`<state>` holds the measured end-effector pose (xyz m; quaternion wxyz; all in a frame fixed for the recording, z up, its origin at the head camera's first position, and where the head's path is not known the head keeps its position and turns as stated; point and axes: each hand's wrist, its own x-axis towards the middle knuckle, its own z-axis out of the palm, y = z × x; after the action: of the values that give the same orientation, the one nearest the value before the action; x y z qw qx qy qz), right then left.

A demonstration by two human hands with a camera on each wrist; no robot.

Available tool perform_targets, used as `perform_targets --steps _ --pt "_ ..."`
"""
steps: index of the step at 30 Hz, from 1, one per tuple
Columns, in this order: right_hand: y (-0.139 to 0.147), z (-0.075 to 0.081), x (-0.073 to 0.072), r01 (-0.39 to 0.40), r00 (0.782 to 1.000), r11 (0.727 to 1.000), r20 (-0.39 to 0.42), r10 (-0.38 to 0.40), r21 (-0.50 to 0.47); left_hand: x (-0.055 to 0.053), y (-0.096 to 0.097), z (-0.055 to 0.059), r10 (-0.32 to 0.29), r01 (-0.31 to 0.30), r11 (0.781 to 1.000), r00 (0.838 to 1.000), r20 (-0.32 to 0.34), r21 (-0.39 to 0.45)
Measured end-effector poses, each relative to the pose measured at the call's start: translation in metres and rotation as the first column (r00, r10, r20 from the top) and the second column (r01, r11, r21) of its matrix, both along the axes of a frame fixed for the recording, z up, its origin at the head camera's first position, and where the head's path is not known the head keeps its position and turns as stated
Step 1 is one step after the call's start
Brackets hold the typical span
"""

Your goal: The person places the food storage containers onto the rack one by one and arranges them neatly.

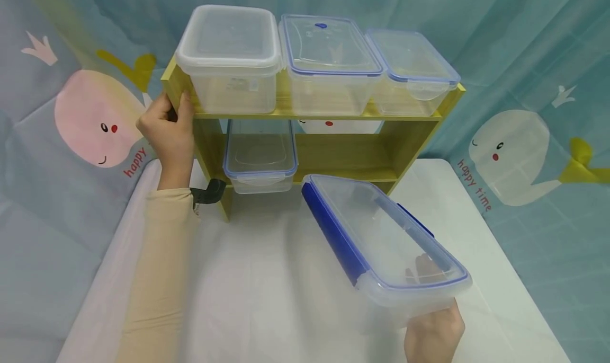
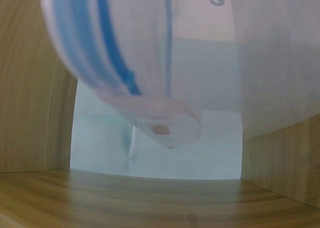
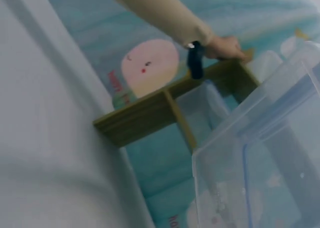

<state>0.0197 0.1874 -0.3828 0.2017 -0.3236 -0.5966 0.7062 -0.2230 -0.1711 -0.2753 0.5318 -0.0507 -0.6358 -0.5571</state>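
My left hand [image 1: 170, 127] grips the upper left side panel of a yellow wooden shelf rack [image 1: 343, 152]; in the right wrist view that hand [image 3: 226, 47] is at the rack's top corner. My right hand [image 1: 434, 331] holds a clear plastic food container [image 1: 381, 236] with a lid and dark blue side clips. It is tilted in front of the rack, and some fingers show blurred through its plastic. Another clear container [image 1: 260, 151] with a blue-edged lid sits on the middle shelf at the left, its front end jutting past the shelf edge.
On the top shelf stand a white-lidded container [image 1: 231, 61], a blue-rimmed container [image 1: 331, 66] and a smaller blue-rimmed one [image 1: 412, 69]. A white cloth [image 1: 238, 289] covers the table. Blue curtains [image 1: 538, 34] with cartoon prints hang behind and at both sides.
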Motion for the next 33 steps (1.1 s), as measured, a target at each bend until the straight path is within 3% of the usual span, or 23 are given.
perform_targets --steps 1,2,3,4,5,8,9,15,22,27,29,33 --pt "0.0 0.003 -0.001 0.02 1.0 1.0 -0.003 -0.02 -0.012 0.0 0.0 0.0 -0.001 0.001 1.0 1.0 0.002 -0.001" --pt "0.0 0.004 -0.001 0.039 0.996 0.999 -0.084 -0.036 0.026 0.0 0.0 0.0 0.0 0.0 1.0 1.0 0.004 -0.001" --pt "-0.001 0.005 -0.003 0.052 0.959 0.996 -0.274 -0.07 -0.076 0.0 0.0 0.0 0.0 0.0 1.0 1.0 0.005 -0.001" --pt "-0.002 0.006 -0.005 0.017 0.898 0.991 -0.433 -0.074 -0.134 0.0 0.0 0.0 0.002 -0.002 1.0 1.0 0.008 -0.001" --pt "-0.003 0.006 -0.008 -0.025 0.815 0.987 -0.575 -0.073 -0.16 0.0 0.0 0.0 0.007 -0.007 1.0 1.0 0.011 -0.005" --pt "-0.006 0.006 -0.017 -0.147 0.608 0.973 -0.792 -0.054 -0.179 0.0 0.0 0.0 0.013 -0.013 1.0 0.999 0.032 -0.002" --pt "-0.007 0.006 -0.02 -0.147 0.593 0.977 -0.804 -0.04 -0.157 0.0 0.0 -0.001 0.013 -0.013 1.0 0.999 0.039 -0.001" --pt "-0.011 0.011 -0.037 -0.073 0.616 0.992 -0.787 -0.034 -0.1 0.0 0.0 -0.001 0.018 -0.018 1.0 0.998 0.057 0.01" --pt "-0.017 0.01 -0.068 -0.093 0.469 0.989 -0.881 -0.058 -0.115 0.0 -0.002 -0.001 0.021 -0.022 1.0 0.998 0.063 0.014" --pt "-0.023 -0.009 -0.095 -0.056 0.396 0.998 -0.918 0.031 0.009 0.001 -0.001 -0.001 0.029 -0.03 1.0 0.996 0.08 0.008" --pt "-0.025 -0.017 -0.104 -0.046 0.389 0.997 -0.919 0.068 0.054 0.001 0.0 -0.001 0.028 -0.029 1.0 0.997 0.076 0.003" --pt "-0.028 -0.024 -0.119 -0.051 0.414 0.988 -0.897 0.152 0.144 0.0 -0.001 -0.001 0.029 -0.029 1.0 0.998 0.058 0.001"
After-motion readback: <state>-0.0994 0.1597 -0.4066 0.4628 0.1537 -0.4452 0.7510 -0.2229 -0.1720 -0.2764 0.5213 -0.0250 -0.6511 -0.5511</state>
